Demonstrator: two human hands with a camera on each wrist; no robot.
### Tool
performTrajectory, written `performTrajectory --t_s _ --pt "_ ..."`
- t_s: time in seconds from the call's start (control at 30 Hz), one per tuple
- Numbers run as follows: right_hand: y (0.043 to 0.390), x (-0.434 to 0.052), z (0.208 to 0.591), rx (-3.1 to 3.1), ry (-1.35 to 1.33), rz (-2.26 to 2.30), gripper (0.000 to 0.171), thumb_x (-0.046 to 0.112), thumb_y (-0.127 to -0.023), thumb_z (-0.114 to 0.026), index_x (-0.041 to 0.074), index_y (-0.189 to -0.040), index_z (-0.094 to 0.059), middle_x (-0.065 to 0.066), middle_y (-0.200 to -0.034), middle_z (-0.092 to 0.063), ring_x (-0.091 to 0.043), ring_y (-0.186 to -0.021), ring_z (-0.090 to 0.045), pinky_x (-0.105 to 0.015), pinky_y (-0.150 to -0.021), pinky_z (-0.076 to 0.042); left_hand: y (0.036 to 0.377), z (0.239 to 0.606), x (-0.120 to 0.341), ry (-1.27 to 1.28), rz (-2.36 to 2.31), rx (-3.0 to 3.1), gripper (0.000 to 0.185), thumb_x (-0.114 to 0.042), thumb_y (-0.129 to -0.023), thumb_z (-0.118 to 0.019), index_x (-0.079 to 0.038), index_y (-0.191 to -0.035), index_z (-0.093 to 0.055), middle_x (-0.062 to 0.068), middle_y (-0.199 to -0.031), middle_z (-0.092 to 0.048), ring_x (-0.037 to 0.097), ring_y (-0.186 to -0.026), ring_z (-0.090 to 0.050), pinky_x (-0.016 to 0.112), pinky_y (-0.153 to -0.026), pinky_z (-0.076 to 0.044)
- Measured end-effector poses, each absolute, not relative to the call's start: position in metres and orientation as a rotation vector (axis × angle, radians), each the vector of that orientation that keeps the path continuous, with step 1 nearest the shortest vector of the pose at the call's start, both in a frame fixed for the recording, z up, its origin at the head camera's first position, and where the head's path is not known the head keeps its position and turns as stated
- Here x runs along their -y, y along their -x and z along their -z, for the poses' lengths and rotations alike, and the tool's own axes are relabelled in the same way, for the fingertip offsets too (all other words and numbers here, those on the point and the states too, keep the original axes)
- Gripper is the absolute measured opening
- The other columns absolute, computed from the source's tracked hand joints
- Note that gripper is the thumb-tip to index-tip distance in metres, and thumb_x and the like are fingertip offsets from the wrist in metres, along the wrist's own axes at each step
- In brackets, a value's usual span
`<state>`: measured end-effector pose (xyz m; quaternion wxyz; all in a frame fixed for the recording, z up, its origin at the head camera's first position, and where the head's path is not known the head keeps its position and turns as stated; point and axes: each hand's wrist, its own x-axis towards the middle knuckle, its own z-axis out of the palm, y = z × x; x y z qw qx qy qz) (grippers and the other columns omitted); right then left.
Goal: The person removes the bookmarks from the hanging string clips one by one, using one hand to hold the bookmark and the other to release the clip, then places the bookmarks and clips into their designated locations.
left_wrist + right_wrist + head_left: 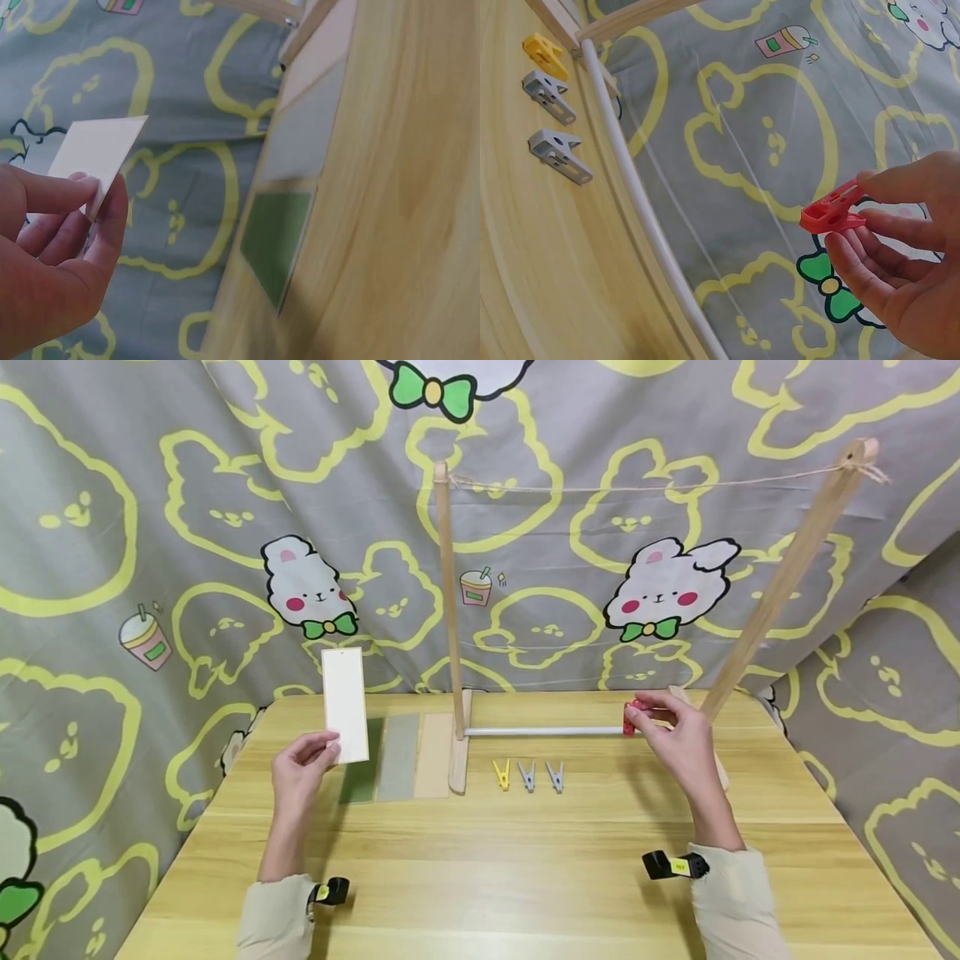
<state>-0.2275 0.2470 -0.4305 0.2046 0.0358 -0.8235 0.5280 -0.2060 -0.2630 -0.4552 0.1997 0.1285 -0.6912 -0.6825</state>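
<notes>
Pinched by its lower edge in my left hand (pixel 303 768) is a cream-white card (pixel 345 697) with a small hole at its top, held up over the back left of the table. My right hand (pixel 678 735) holds a red clothespin (pixel 832 210) between thumb and fingers, near the right post. On the table lie a yellow clothespin (pixel 502 774) and two grey ones, the nearer to the yellow being a grey clothespin (pixel 527 777). Beside the left post, a green card (pixel 362 777), a grey card (pixel 399 756) and a beige card (pixel 435 756) lie side by side.
A wooden frame has a left post (pixel 450 610) and a leaning right post (pixel 787 577). A thin string (pixel 637 488) joins their tops, and a white rod (pixel 543 731) runs between them low down. A patterned grey curtain (pixel 390 585) hangs behind the wooden table (pixel 510 868).
</notes>
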Motion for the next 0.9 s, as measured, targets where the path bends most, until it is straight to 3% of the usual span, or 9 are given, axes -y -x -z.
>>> performTrajectory --t_s 0.3,0.7,0.9 --pt "0.231 -0.247 0.437 2.379 -0.065 -1.461 0.034 0.019 -0.094 -0.077 -0.004 -0.119 -0.072 -0.022 -0.107 -0.072 0.002 -0.085 -0.064 -0.012 -0.066 -0.052 0.197 0.461 0.275 -0.385 1.892 1.958 0.025 0.012 -0.09 -0.07 0.018 -0.114 -0.066 -0.005 -0.084 -0.074 0.005 -0.075 -0.067 0.016 -0.067 -0.057" --pt "0.235 -0.248 0.449 2.479 -0.028 -1.388 0.034 0.021 -0.094 -0.077 -0.004 -0.116 -0.072 -0.019 -0.103 -0.073 -0.017 -0.09 -0.067 -0.01 -0.069 -0.05 0.189 0.47 0.285 -0.461 1.813 2.081 0.027 0.009 -0.09 -0.071 0.015 -0.116 -0.067 -0.006 -0.086 -0.073 0.004 -0.076 -0.065 0.016 -0.067 -0.056" --pt "0.237 -0.242 0.455 2.519 -0.021 -1.374 0.035 0.025 -0.094 -0.078 -0.002 -0.115 -0.073 -0.016 -0.101 -0.074 -0.019 -0.089 -0.068 -0.012 -0.069 -0.05 0.184 0.473 0.299 -0.503 1.778 2.205 0.028 0.005 -0.093 -0.071 0.013 -0.119 -0.067 -0.01 -0.086 -0.073 0.003 -0.077 -0.064 0.018 -0.069 -0.057"
